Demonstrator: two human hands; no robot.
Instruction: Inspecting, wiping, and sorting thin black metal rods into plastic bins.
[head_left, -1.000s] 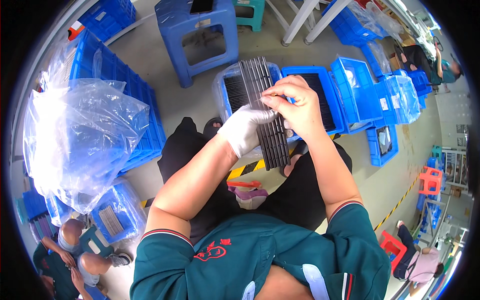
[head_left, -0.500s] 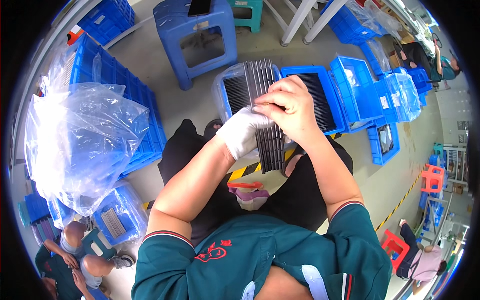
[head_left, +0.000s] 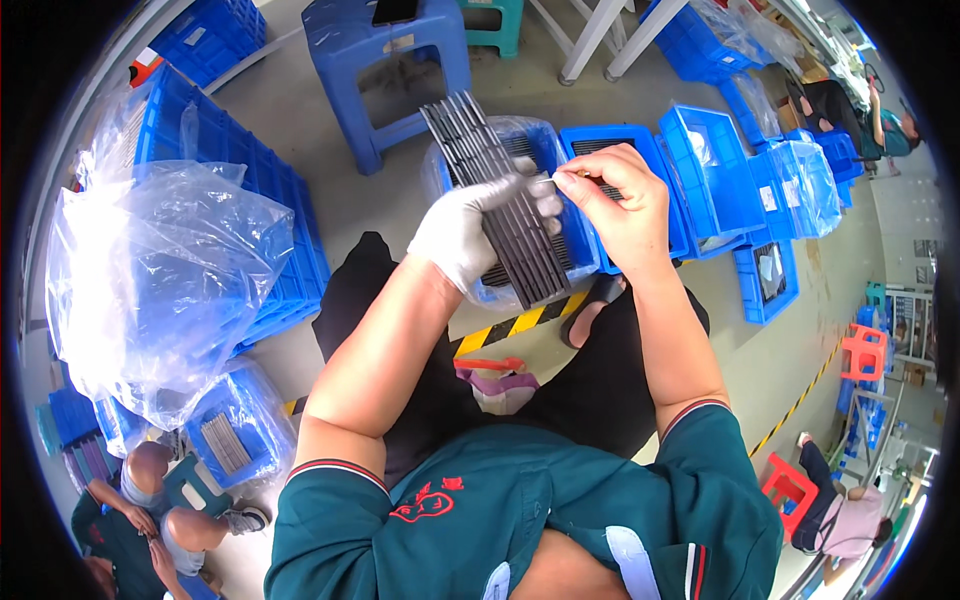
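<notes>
My left hand (head_left: 462, 232), in a white glove, is closed round a flat bundle of long thin dark rods (head_left: 522, 258). The bundle tilts, with its far end leaning left. Bare, my right hand (head_left: 630, 200) is beside the gloved fingertips, thumb and forefinger pinched together. What the pinch holds is too small to name. Beneath the bundle is a plastic-lined blue crate (head_left: 545, 130) with more dark rods, partly covered by my hands. Just right of it, another blue crate (head_left: 607, 135) also holds dark rods, partly hidden by my right hand.
A blue stool (head_left: 385, 60) with a dark flat object on top stands ahead. Stacked blue crates (head_left: 230, 140) under clear plastic (head_left: 170, 280) rise at left. More blue crates (head_left: 715, 180) are at right. A yellow-black floor strip (head_left: 525, 320) runs below. Another person (head_left: 150, 510) sits lower left.
The bundle has turned so its far end leans left, and the gloved hand has rolled with it. My right hand has moved off the rods to the right, still pinching.
</notes>
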